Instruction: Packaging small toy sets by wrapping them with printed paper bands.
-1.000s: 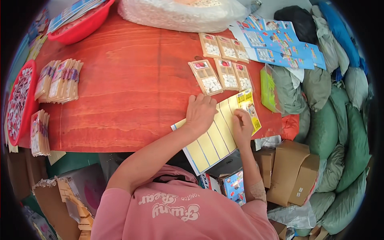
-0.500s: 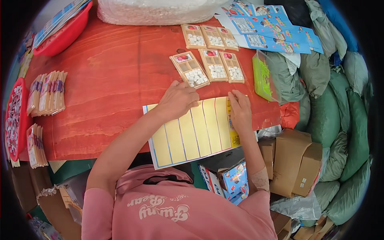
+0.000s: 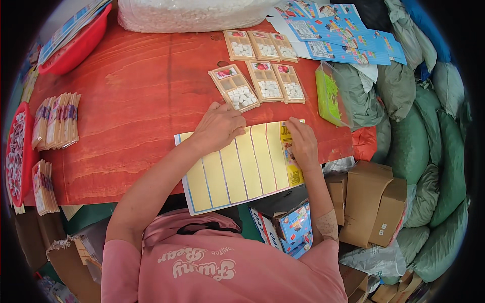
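A pale yellow printed card sheet (image 3: 233, 169), marked into long columns with a bright strip at its right end, lies over the front edge of the table. My left hand (image 3: 218, 127) is closed on its upper edge, fingers bent, with the thumb at the sheet. At the upper right corner my right hand (image 3: 302, 144) grips the sheet by the bright strip; its thumb is hidden. Just beyond my left fingers lies a tilted tan tray (image 3: 234, 88) holding white pieces under a strawberry picture. Several similar trays (image 3: 265, 81) lie beside and behind it.
Blue printed card sheets (image 3: 343, 40) lie at the back right, near a clear box of green strips (image 3: 328, 96). Bundled packs (image 3: 61, 121) and red basins (image 3: 20, 151) stand at the left. A large bag of white pieces (image 3: 192, 15) sits at the back. Cardboard boxes (image 3: 366, 202) stand at lower right.
The whole view has shifted slightly, so the table things appear a little further left. Both hands stay on the sheet, with the right fingers slightly lower along its edge.
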The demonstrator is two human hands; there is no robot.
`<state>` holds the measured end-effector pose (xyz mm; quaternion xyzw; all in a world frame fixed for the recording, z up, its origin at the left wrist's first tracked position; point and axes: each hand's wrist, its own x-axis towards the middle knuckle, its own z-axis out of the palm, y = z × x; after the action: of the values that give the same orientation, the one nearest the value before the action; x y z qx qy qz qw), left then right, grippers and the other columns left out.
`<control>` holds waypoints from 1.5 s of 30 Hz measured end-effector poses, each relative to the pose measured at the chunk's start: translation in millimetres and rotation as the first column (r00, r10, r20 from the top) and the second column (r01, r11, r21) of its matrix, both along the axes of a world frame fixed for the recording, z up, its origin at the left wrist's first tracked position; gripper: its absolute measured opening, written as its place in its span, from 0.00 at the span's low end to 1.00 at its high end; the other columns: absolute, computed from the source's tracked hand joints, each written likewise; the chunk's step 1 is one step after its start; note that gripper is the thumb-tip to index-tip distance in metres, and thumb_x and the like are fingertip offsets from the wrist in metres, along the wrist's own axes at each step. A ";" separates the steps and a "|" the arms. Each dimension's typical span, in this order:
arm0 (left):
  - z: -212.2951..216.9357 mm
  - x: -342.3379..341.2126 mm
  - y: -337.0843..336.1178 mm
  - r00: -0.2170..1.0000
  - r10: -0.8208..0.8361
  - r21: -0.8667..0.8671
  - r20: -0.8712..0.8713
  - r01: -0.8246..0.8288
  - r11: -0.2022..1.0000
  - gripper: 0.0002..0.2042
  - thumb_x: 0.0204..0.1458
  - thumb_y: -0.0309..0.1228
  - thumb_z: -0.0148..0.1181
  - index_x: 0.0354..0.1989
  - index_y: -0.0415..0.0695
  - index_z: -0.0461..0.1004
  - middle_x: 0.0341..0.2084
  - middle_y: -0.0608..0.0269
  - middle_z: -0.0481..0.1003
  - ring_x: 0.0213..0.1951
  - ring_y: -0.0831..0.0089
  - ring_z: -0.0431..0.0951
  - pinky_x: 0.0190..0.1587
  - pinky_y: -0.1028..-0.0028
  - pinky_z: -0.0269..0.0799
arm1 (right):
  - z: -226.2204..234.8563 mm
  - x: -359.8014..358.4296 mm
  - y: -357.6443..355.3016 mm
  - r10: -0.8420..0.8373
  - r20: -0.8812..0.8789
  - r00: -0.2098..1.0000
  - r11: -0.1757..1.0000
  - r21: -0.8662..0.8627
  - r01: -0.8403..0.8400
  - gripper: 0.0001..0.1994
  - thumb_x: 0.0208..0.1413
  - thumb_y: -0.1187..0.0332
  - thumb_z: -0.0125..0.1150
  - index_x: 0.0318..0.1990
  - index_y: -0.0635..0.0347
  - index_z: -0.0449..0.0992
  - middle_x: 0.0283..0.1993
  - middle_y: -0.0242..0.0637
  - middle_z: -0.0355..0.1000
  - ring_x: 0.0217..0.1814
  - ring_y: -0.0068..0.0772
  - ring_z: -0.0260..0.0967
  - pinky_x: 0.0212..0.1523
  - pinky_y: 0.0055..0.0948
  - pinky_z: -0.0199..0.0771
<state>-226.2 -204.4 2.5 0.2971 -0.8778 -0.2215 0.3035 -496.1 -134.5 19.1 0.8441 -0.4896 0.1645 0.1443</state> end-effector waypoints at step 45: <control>-4.2 -4.9 6.9 0.979 0.178 -0.182 0.098 -0.158 0.970 0.04 0.45 0.31 0.57 0.25 0.45 0.72 0.27 0.64 0.73 0.36 0.67 0.70 0.40 0.67 0.60 | -9.5 -93.3 5.1 -0.443 0.867 -0.227 0.872 0.476 0.114 0.05 0.52 0.75 0.57 0.35 0.65 0.71 0.40 0.37 0.70 0.40 0.26 0.68 0.39 0.24 0.72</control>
<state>-231.2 -197.5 -1.7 0.3551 -0.8811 -0.1006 0.2956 -589.4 -129.4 9.7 0.2979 -0.6179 0.6465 -0.3340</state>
